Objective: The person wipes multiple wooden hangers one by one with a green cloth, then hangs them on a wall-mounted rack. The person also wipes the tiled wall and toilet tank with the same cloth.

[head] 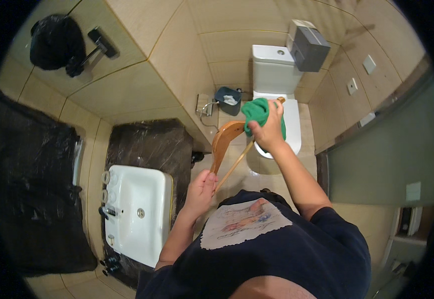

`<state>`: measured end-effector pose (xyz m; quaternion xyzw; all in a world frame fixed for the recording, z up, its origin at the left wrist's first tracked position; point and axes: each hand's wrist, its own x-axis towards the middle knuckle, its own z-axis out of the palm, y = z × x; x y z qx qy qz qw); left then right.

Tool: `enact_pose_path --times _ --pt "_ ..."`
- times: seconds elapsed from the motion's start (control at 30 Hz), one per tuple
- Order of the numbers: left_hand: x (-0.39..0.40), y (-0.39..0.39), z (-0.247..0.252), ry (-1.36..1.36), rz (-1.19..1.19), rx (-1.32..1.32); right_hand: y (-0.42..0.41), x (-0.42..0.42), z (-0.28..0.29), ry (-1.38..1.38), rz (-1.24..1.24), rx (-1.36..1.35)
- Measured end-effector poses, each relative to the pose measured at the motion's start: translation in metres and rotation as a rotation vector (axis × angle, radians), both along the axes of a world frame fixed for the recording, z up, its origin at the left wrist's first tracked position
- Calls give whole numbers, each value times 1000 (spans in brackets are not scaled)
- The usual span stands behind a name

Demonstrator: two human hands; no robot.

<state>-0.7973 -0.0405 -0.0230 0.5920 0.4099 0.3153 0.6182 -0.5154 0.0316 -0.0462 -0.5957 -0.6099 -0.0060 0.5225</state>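
A curved wooden clothes hanger (pixel 222 141) with a straight wooden bar (pixel 235 164) is held in front of me, above the tiled floor. My left hand (pixel 201 190) grips its near end, where the arm and the bar meet. A green cloth (pixel 256 112) lies over the hanger's middle and other arm. My right hand (pixel 271 127) presses the cloth around the wood, thumb on the near side. The hanger's far tip shows just beyond my right fingers, and the cloth hides part of the wood.
Beyond my right hand stands a white toilet (pixel 293 127), with a grey box (pixel 309 48) on its tank. A small dark bin (pixel 229 108) is beside it. At left, a white washbasin (pixel 142 216) sits on a dark stone counter (pixel 146 144). A chrome paper holder (pixel 204 105) juts from the wall.
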Motion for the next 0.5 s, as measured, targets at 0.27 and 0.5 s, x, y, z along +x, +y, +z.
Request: enact_pose_path --times 0.27,0.5 --pt "31 16 2 141 -136 167 -22 -29 13 327 -117 176" --pt "48 9 2 12 -145 -56 -33 -10 0 -26 24 68"
